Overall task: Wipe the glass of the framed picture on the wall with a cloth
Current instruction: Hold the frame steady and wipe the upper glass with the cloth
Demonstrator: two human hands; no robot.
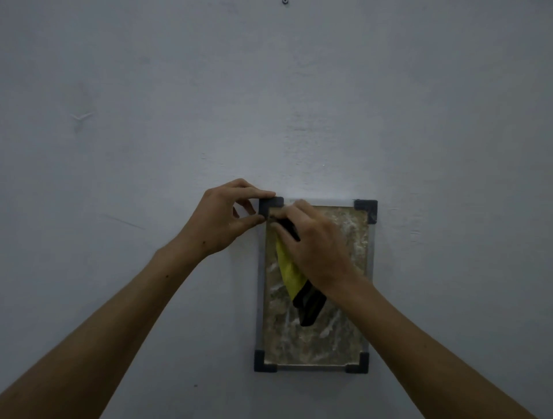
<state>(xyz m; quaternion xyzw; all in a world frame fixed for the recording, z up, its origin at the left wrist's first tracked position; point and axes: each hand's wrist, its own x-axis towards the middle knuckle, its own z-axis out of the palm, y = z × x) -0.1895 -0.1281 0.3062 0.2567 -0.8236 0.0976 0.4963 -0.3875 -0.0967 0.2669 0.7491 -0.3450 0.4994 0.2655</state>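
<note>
A small upright framed picture (371, 269) hangs on the wall, with a pale metal rim and dark corner pieces. Its glass (338, 335) shows a mottled greenish-grey image. My left hand (223, 219) pinches the frame's top-left corner between thumb and fingers. My right hand (314, 242) presses a yellow and black cloth (291, 276) against the upper left part of the glass. The cloth's loose end hangs down over the middle of the glass, below my wrist.
The pale grey wall (269, 89) fills the whole view. A small dark screw or hook (285, 2) sits in it at the top edge, above the picture.
</note>
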